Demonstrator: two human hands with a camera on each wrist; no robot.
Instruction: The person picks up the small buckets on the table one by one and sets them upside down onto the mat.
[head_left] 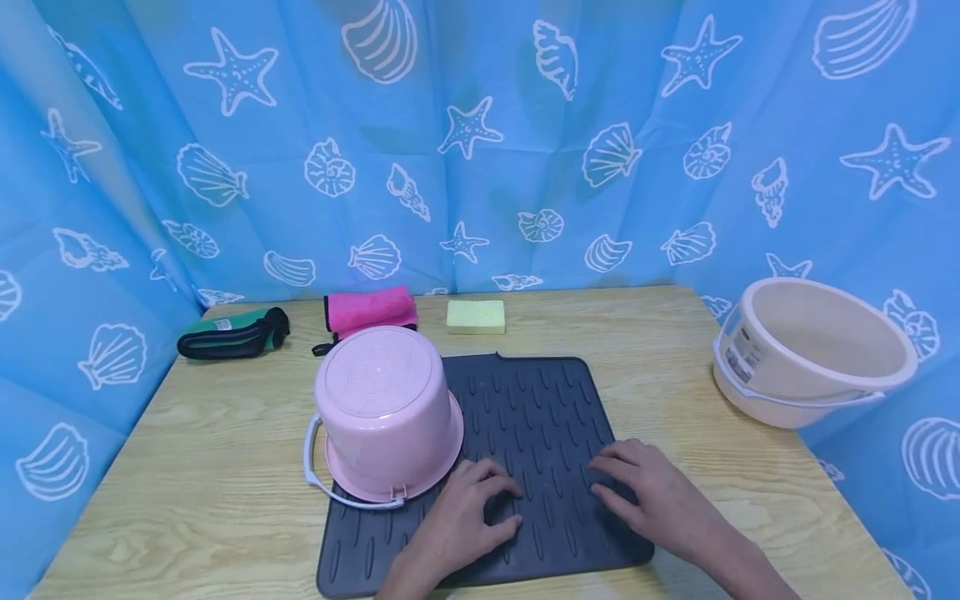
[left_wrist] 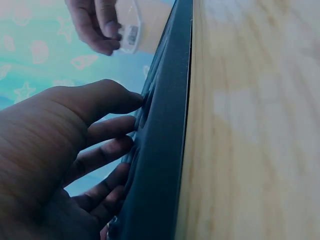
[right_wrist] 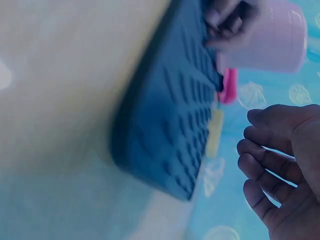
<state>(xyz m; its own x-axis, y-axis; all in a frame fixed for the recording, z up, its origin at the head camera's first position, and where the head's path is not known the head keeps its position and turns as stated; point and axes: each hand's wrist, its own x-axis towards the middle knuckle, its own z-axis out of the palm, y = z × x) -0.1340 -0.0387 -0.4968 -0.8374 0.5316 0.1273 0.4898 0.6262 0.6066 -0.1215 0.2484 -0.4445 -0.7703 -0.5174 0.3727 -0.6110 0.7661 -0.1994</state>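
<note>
Touching a dark mat [head_left: 558, 421], the left hand [head_left: 465, 521] bends loosely; the right hand [head_left: 652, 497] hovers over its right edge, relaxed, empty.
Left of the hands, a green cloth [head_left: 236, 335], its tag [head_left: 223, 325] unreadable, and an upturned pink bucket [head_left: 382, 400]; to their right, a cream bucket [head_left: 795, 375], label [head_left: 742, 354] too small to read.

**Operator Body: Hands and Forearms**

Left hand [head_left: 465, 517]: bare, slender build, with a thumb and four narrow fingers [left_wrist: 107, 130]. In the left wrist view, the palm [left_wrist: 35, 145] is broad toward the base of the thumb [left_wrist: 107, 97], and fine creases mark the skin.

Left forearm [head_left: 411, 577]: uncovered over the short length in view, slim in outline.

Right hand [head_left: 660, 496]: bare, similar slender build. In the right wrist view, the fingertips [right_wrist: 247, 146] are rounded; the frame edge cuts off part of the palm.

Right forearm [head_left: 738, 560]: uncovered down to the lower edge of the head view, with a smooth, slim outline.
</note>
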